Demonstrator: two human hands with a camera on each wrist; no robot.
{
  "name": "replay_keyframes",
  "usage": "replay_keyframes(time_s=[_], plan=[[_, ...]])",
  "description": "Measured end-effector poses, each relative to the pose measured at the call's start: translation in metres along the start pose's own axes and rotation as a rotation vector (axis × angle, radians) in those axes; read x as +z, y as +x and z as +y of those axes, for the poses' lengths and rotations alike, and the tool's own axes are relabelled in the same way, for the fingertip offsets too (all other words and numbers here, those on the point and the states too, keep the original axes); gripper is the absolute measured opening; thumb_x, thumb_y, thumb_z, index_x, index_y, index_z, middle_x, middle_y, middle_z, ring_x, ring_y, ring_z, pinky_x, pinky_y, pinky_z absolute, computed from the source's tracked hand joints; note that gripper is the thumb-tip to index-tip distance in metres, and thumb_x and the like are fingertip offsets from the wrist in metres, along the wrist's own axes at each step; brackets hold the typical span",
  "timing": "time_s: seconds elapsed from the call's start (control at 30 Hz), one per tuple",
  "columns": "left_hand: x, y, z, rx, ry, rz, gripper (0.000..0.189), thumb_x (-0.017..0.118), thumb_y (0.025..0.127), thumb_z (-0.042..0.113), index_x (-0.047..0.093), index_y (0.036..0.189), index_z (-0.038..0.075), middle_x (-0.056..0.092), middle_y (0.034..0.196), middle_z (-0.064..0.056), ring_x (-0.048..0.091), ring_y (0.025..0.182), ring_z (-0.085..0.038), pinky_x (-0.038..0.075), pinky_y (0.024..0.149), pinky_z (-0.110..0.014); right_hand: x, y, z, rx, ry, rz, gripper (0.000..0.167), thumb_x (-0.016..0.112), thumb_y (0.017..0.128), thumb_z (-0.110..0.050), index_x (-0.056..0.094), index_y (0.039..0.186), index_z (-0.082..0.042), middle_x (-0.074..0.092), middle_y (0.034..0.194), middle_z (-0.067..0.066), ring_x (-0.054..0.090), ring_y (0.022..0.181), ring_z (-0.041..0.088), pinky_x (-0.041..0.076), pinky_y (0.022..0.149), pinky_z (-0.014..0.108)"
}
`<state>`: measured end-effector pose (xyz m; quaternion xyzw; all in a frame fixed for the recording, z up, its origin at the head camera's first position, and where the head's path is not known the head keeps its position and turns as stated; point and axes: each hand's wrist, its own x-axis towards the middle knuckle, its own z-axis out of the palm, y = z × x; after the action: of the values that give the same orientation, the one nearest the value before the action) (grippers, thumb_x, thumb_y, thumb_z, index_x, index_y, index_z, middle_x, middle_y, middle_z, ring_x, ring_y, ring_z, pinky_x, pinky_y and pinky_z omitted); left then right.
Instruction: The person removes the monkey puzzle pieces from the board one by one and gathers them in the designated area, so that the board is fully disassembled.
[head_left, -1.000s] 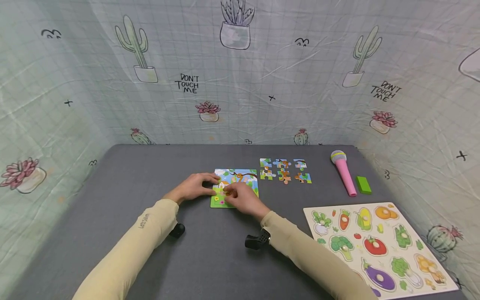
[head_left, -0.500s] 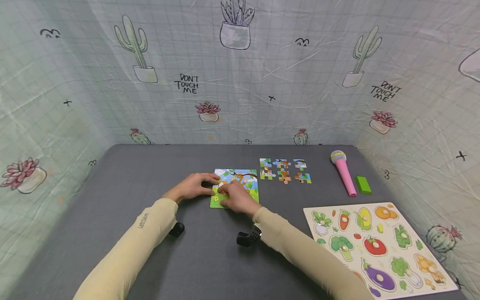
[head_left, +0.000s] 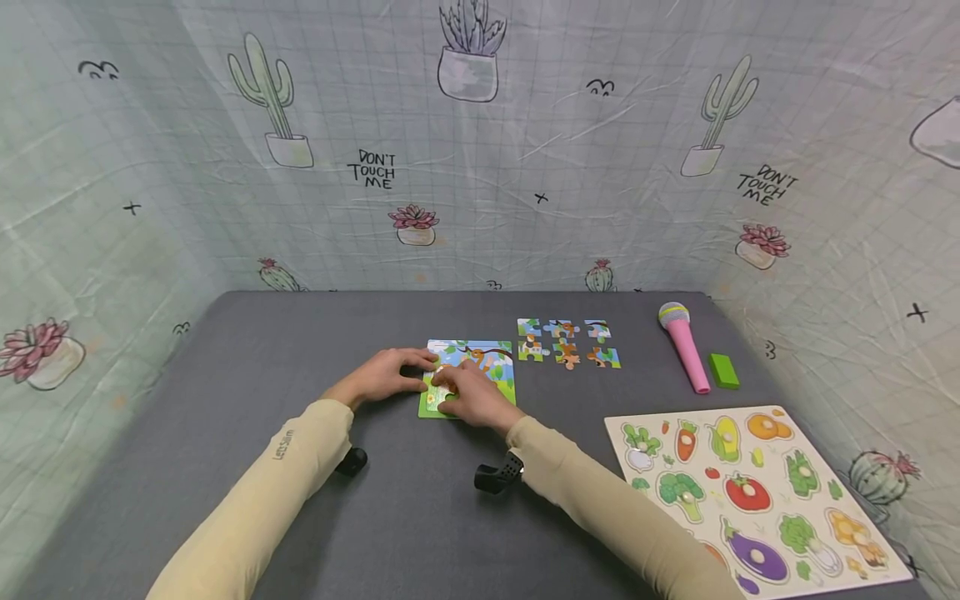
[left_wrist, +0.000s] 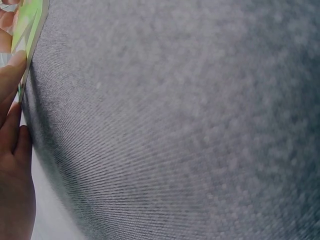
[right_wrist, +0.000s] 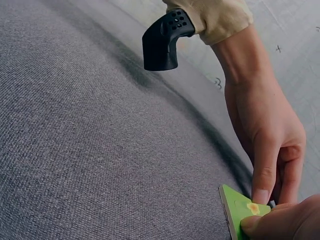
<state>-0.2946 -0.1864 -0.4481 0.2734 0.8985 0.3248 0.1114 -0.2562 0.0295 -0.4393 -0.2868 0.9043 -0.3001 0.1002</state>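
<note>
Now the right hand (head_left: 477,398) sits farther left over the puzzle (head_left: 503,371).

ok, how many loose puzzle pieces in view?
6, right of the puzzle board: back left, back middle, back right, front left, front middle, front right. Right hand may hide another.

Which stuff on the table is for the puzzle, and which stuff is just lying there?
For the puzzle, it seems:
puzzle board, touched by the left hand and right hand
six loose puzzle pieces, in two rows

Just lying there, it seems:
pink microphone
green block
vegetable board
</note>
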Motion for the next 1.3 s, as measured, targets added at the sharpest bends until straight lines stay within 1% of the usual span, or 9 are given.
replay_keyframes(time_s=[0.17, 0.33, 0.53, 0.63, 0.77, 0.93, 1.03, 1.13, 1.3], plan=[[0.002, 0.001, -0.002, 0.005, 0.006, 0.005, 0.038, 0.071, 0.091, 0.019, 0.067, 0.126, 0.007, 0.051, 0.144, -0.01, 0.04, 0.138, -0.034, 0.034, 0.111, -0.053, 0.002, -0.001, 0.003, 0.001, 0.012, 0.009, 0.033, 0.07, 0.091, -0.011, 0.064, 0.123, -0.01, 0.05, 0.1, 0.007, 0.044, 0.084, 0.018, 0.041, 0.069, 0.031], [0.002, 0.001, -0.003, 0.015, 0.016, 0.015, 0.037, 0.072, 0.09, 0.02, 0.069, 0.125, 0.008, 0.053, 0.142, -0.009, 0.041, 0.137, -0.034, 0.034, 0.111, -0.052, 0.005, -0.004, 0.003, -0.021, -0.007, 0.062, 0.031, 0.071, 0.09, -0.012, 0.066, 0.121, -0.011, 0.05, 0.098, 0.005, 0.043, 0.082, 0.016, 0.04, 0.068, 0.029], [0.003, 0.001, -0.003, 0.017, 0.028, 0.027, 0.034, 0.073, 0.089, 0.021, 0.07, 0.122, 0.009, 0.054, 0.141, -0.008, 0.043, 0.135, -0.032, 0.035, 0.111, -0.05, 0.004, -0.005, 0.003, -0.088, -0.025, 0.092, 0.033, 0.072, 0.089, -0.01, 0.066, 0.121, -0.015, 0.045, 0.095, 0.003, 0.041, 0.079, 0.015, 0.038, 0.066, 0.028], [0.004, 0.0, -0.003, 0.012, 0.03, 0.03, 0.034, 0.072, 0.09, 0.022, 0.07, 0.122, 0.01, 0.054, 0.142, -0.007, 0.043, 0.136, -0.032, 0.035, 0.111, -0.05, 0.002, -0.003, 0.006, -0.143, 0.021, 0.081, 0.033, 0.072, 0.088, -0.007, 0.067, 0.12, -0.012, 0.044, 0.094, 0.003, 0.043, 0.081, 0.016, 0.041, 0.068, 0.027], [0.005, 0.0, -0.003, 0.002, 0.018, 0.037, 0.035, 0.072, 0.09, 0.021, 0.07, 0.123, 0.01, 0.054, 0.142, -0.007, 0.042, 0.137, -0.031, 0.035, 0.111, -0.05, -0.003, -0.001, 0.011, -0.149, 0.137, 0.07, 0.031, 0.07, 0.09, -0.003, 0.07, 0.12, -0.01, 0.048, 0.099, 0.006, 0.055, 0.09, 0.02, 0.049, 0.076, 0.029], [0.009, -0.002, -0.002, 0.008, 0.002, 0.065, 0.037, 0.074, 0.089, 0.021, 0.069, 0.123, 0.007, 0.054, 0.142, -0.007, 0.042, 0.136, -0.031, 0.035, 0.111, -0.049, -0.013, -0.006, 0.021, -0.014, 0.291, 0.074, 0.031, 0.063, 0.095, -0.008, 0.067, 0.125, -0.013, 0.058, 0.116, 0.006, 0.062, 0.104, 0.023, 0.053, 0.082, 0.033], [0.01, -0.002, -0.001, -0.004, -0.012, 0.079, 0.039, 0.075, 0.088, 0.021, 0.068, 0.124, 0.006, 0.054, 0.141, -0.008, 0.043, 0.135, -0.031, 0.035, 0.111, -0.049, -0.023, -0.013, 0.029, 0.094, 0.397, 0.085, 0.032, 0.063, 0.096, -0.012, 0.065, 0.128, -0.017, 0.058, 0.127, 0.003, 0.062, 0.106, 0.022, 0.053, 0.074, 0.033], [0.011, -0.002, -0.001, -0.015, -0.007, 0.084, 0.04, 0.075, 0.088, 0.022, 0.068, 0.124, 0.006, 0.053, 0.141, -0.008, 0.043, 0.135, -0.031, 0.035, 0.112, -0.049, -0.037, -0.022, 0.039, 0.173, 0.485, 0.111, 0.033, 0.065, 0.096, -0.014, 0.064, 0.128, -0.017, 0.056, 0.133, 0.004, 0.062, 0.106, 0.022, 0.053, 0.073, 0.037], [0.011, -0.002, 0.0, -0.01, 0.026, 0.092, 0.042, 0.074, 0.089, 0.023, 0.067, 0.125, 0.004, 0.054, 0.141, -0.009, 0.044, 0.134, -0.032, 0.035, 0.111, -0.05, -0.063, -0.04, 0.058, 0.243, 0.507, 0.161, 0.038, 0.068, 0.094, -0.016, 0.061, 0.131, -0.014, 0.051, 0.14, 0.008, 0.057, 0.115, 0.028, 0.052, 0.089, 0.045]])
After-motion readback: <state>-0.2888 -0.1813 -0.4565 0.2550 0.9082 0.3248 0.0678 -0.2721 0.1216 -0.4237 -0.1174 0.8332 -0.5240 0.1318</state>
